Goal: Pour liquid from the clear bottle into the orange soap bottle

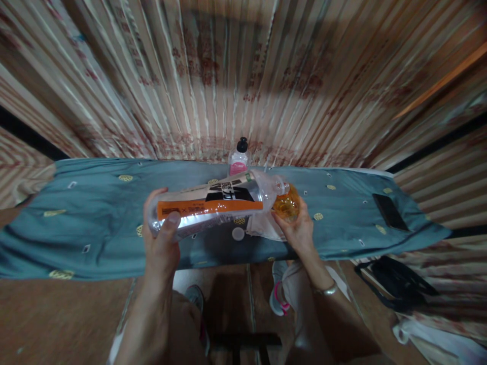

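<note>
The big bottle [213, 205] is tipped sideways above the blue cloth [106, 213], my left hand [163, 246] wrapped round its bottom. My right hand [299, 228] grips an orange container [288, 204] at the bottle's mouth. If I wobble, anything inside could spill.

A clear, orange-labelled bottle [211, 203] points sideways at an amber container [288, 205].

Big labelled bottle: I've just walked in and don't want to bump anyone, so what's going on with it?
A person's left hand holds the big labelled bottle roughly sideways over the blue-green cloth. Its neck is at an amber container in the right hand; whether anything is flowing can't be made out. A small white disc lies on the cloth, and a pump bottle stands behind.
</note>
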Demonstrator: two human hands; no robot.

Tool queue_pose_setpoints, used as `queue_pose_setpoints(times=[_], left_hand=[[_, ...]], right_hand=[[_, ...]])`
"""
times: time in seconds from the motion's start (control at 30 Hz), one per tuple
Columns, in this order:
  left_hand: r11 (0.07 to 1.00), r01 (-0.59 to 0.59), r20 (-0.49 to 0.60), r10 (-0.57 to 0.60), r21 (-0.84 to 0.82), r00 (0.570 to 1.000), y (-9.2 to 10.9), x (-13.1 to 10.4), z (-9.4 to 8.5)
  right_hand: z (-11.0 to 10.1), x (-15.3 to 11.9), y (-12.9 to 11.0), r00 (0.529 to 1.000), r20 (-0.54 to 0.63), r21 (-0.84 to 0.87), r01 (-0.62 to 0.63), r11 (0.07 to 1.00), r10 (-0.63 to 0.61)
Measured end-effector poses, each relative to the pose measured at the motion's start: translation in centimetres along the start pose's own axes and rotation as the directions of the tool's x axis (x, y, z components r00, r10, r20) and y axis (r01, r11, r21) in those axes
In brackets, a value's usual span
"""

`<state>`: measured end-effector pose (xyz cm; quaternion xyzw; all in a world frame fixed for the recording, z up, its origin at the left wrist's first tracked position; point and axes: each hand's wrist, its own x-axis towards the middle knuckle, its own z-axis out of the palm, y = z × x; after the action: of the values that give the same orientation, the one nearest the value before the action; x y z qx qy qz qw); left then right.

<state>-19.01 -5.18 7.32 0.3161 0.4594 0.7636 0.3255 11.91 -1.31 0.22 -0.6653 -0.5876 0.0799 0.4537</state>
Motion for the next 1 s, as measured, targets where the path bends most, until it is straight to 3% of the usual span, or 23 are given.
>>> queue_pose_setpoints(times=[0.57,1.0], left_hand=[[1.000,-0.009,-0.009,0.009,-0.007,1.000,0.11,-0.02,0.08],[1.000,-0.026,0.010,0.026,0.013,1.000,-0.12,-0.03,-0.08]], right_hand=[[0.17,-0.07,0.60,0.999,0.009,-0.005,0.032,0.999,-0.032],[-0.09,0.01,0.00,0.999,0.044,0.017,-0.019,1.000,0.018]])
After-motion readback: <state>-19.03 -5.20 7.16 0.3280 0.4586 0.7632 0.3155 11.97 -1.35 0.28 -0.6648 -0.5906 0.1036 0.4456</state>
